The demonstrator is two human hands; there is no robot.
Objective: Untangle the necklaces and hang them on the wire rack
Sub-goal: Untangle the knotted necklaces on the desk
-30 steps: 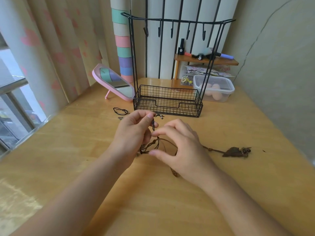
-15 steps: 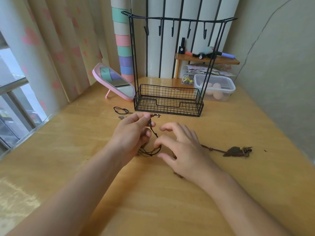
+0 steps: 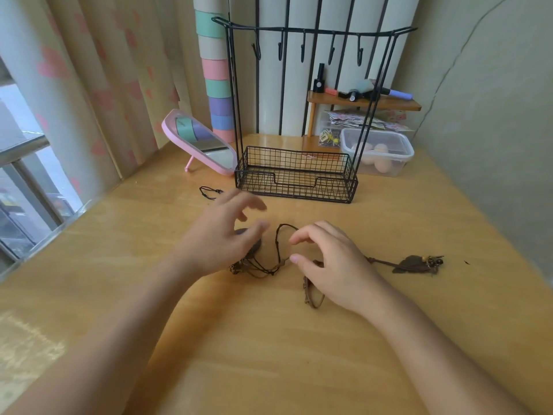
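A tangle of brown necklace cords (image 3: 263,266) lies on the wooden table (image 3: 269,354) between my hands. One cord runs right to a dark leaf pendant (image 3: 416,264). A loop of cord (image 3: 279,236) arches up beside my right index fingertip. My left hand (image 3: 221,235) hovers over the left of the tangle with fingers spread, blurred, holding nothing. My right hand (image 3: 332,262) rests over the right part with thumb and index apart, nothing pinched. A small black cord (image 3: 209,192) lies further back on the left. The black wire rack (image 3: 296,181), with empty hooks on its top bar (image 3: 314,32), stands behind.
A pink tilted mirror (image 3: 200,142) stands left of the rack. A clear plastic box (image 3: 377,151) and a small wooden shelf (image 3: 362,100) with cosmetics sit behind on the right. Curtains and a window close off the left, a wall the right.
My left hand has let go of the cord end it was pinching and spread its fingers. The cord has dropped onto the table. My right hand has opened slightly and shifted right.
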